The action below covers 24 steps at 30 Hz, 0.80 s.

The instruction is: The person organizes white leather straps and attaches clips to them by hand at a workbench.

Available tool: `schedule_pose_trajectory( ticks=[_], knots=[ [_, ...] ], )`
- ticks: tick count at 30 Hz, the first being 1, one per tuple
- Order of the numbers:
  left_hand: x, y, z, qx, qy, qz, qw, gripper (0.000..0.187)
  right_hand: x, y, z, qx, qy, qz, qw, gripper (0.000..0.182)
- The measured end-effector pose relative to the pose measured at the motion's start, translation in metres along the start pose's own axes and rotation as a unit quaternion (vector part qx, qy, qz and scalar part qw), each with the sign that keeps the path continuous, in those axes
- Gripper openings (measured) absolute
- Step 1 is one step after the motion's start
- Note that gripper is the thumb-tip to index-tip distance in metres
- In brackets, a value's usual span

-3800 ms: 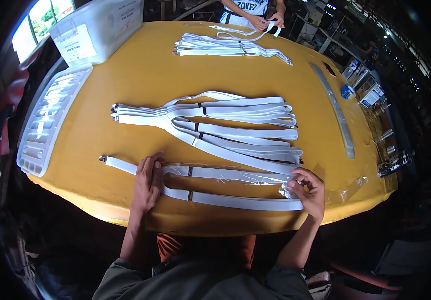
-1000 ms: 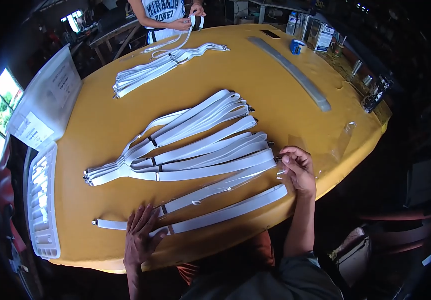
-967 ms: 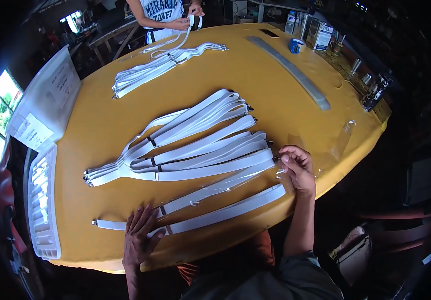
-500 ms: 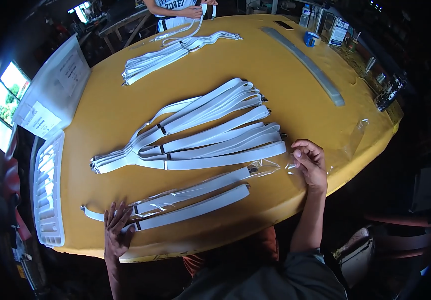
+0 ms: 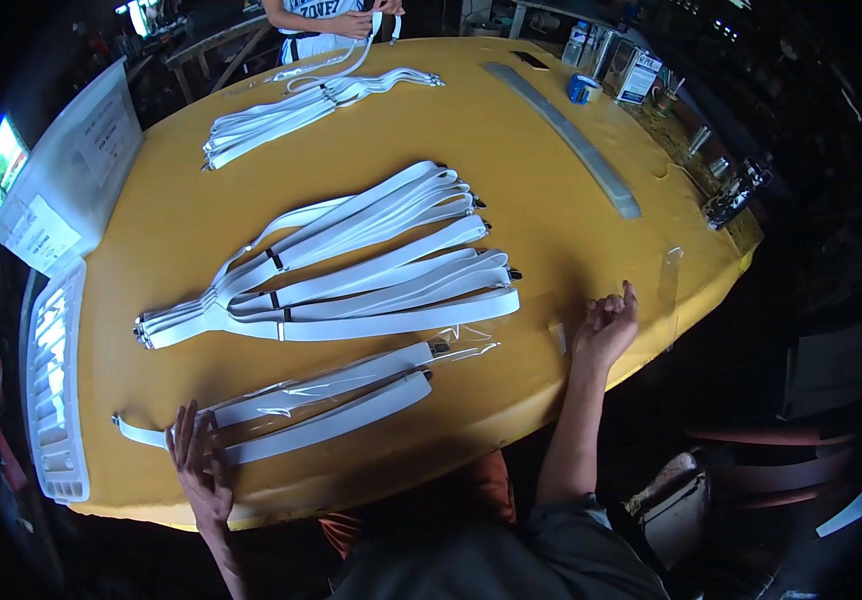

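Observation:
A pair of white suspenders (image 5: pixel 331 430) with dark clips lies near the front edge of the table. One of its straps sits inside a clear plastic sleeve (image 5: pixel 296 395), whose loose end reaches past the clip. My left hand (image 5: pixel 201 465) rests on the left part of the straps, fingers stretched out. Over the table to the right is my right hand (image 5: pixel 606 328), its index finger extended and the others loosely curled, with nothing visible in it. A small pale strip (image 5: pixel 559 338) shows just left of it. Behind lies a bundle of white suspenders (image 5: pixel 351 265).
The yellow table (image 5: pixel 541 400) carries a second suspender bundle (image 5: pixel 301 115), a long grey bar (image 5: pixel 571 140) and a clear plastic strip (image 5: pixel 671 290). White plastic bins (image 5: pixel 61 390) stand left. Cans (image 5: pixel 638 78) and blue tape (image 5: pixel 583 90) sit back right. Another person (image 5: pixel 326 25) handles straps opposite.
The view has shifted, so the table appears further left. My right hand has let go of the plastic sleeve's end and its index finger has straightened. My left hand stays on the straps.

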State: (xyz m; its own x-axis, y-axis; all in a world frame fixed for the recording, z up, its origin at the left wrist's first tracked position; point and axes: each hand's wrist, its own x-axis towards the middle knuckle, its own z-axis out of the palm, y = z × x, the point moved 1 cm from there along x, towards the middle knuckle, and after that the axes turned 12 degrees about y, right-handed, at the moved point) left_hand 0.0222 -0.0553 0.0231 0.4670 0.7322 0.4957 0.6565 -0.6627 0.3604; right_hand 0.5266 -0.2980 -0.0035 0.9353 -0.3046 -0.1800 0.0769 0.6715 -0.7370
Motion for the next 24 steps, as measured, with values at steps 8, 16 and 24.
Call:
schedule_pose_trajectory(
  ticks=[8,16,24],
  knots=[
    [-0.021,-0.062,0.001,-0.198,0.139,-0.264,0.934,0.037,-0.003,0.01,-0.003,-0.09,-0.065,-0.006,0.994,0.02],
    [-0.013,-0.036,-0.002,-0.088,0.239,-0.184,0.949,0.033,-0.003,0.004,0.001,-0.123,-0.095,-0.034,0.987,0.015],
    [-0.012,-0.037,0.002,-0.089,0.26,-0.215,0.937,0.031,-0.006,0.005,0.005,-0.144,-0.073,-0.048,0.986,0.019]
  ],
)
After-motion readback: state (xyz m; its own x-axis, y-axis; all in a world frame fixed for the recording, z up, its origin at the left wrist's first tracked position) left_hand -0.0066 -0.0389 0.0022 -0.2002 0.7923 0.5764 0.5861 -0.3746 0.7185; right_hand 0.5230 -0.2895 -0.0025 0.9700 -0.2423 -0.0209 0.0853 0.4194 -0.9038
